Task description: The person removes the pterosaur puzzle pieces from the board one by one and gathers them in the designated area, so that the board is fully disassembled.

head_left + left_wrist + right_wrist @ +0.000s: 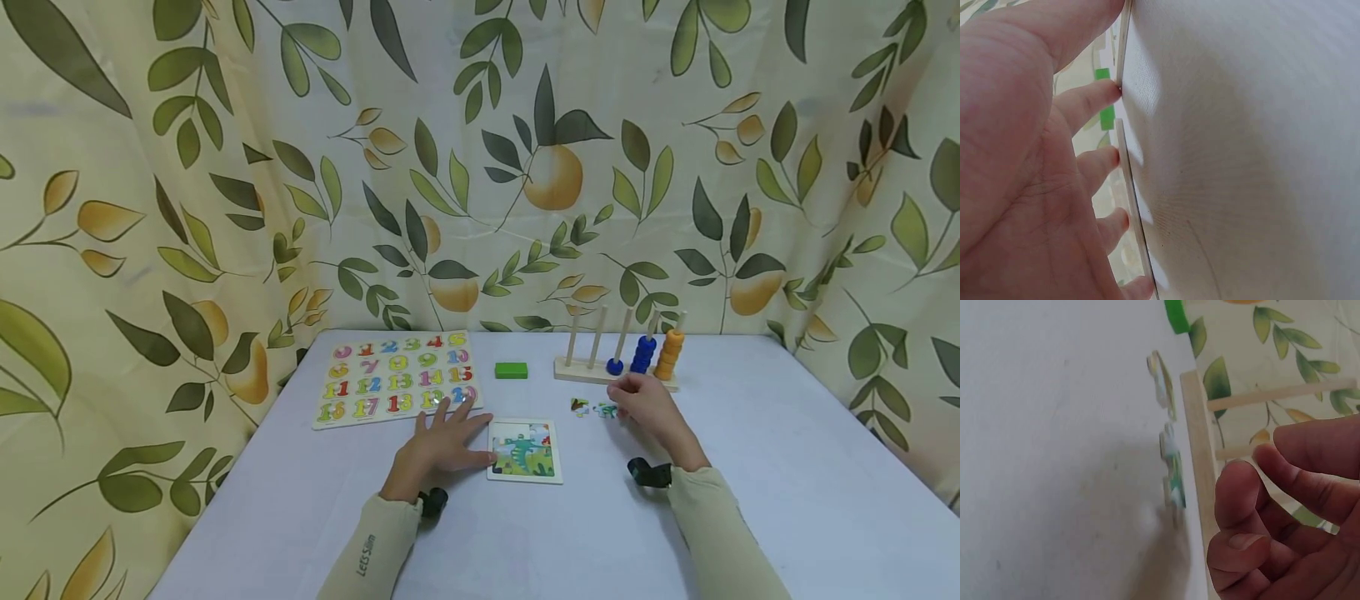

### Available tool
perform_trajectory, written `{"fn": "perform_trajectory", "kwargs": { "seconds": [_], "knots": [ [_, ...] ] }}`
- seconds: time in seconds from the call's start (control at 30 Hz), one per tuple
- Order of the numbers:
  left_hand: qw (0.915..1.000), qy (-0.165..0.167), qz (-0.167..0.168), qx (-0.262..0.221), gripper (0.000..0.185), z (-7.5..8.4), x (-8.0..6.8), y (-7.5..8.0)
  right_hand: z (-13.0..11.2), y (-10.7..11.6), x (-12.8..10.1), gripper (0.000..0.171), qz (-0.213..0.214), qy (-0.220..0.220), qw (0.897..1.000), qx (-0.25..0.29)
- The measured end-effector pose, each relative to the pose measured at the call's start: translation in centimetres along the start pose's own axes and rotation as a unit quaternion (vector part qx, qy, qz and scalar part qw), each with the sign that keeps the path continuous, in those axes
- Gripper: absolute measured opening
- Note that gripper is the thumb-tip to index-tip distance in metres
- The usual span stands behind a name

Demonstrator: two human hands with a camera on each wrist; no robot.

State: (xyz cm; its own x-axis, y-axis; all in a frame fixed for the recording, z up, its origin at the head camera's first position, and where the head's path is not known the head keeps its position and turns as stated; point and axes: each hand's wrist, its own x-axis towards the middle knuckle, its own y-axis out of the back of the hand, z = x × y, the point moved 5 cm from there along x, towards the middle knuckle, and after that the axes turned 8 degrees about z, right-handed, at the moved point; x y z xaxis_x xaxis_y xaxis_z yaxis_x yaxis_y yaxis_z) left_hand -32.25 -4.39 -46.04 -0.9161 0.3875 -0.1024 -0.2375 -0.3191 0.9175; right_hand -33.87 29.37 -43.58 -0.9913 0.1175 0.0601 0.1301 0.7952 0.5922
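Observation:
My left hand point(442, 442) lies spread on the white cloth. Its thumb touches the left side of a small framed jigsaw puzzle point(521, 452) with a green dinosaur picture. In the left wrist view, its other fingertips point(1108, 156) reach the edge of the number board point(378, 372). Over to the right, my right hand point(651, 412) hovers beside loose jigsaw pieces point(580, 407), which lie flat on the cloth. The right wrist view shows its fingers point(1238, 494) loosely bent with nothing visible between them, close to the jigsaw pieces point(1174, 465).
A wooden peg stand point(588, 372) with blue and orange beads point(669, 354) stands behind my right hand. Between the number board and the stand lies a green block point(512, 371). A leaf-patterned curtain point(480, 167) hangs behind the table point(570, 542).

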Motion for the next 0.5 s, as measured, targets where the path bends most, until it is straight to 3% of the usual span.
{"fn": "perform_trajectory", "kwargs": {
  "seconds": [0.5],
  "knots": [
    [1.0,-0.001,-0.001,-0.004,0.073,0.1,-0.2,0.1,-3.2,-1.6,-0.5,0.027,-0.021,0.049,0.999,-0.004]
  ]
}}
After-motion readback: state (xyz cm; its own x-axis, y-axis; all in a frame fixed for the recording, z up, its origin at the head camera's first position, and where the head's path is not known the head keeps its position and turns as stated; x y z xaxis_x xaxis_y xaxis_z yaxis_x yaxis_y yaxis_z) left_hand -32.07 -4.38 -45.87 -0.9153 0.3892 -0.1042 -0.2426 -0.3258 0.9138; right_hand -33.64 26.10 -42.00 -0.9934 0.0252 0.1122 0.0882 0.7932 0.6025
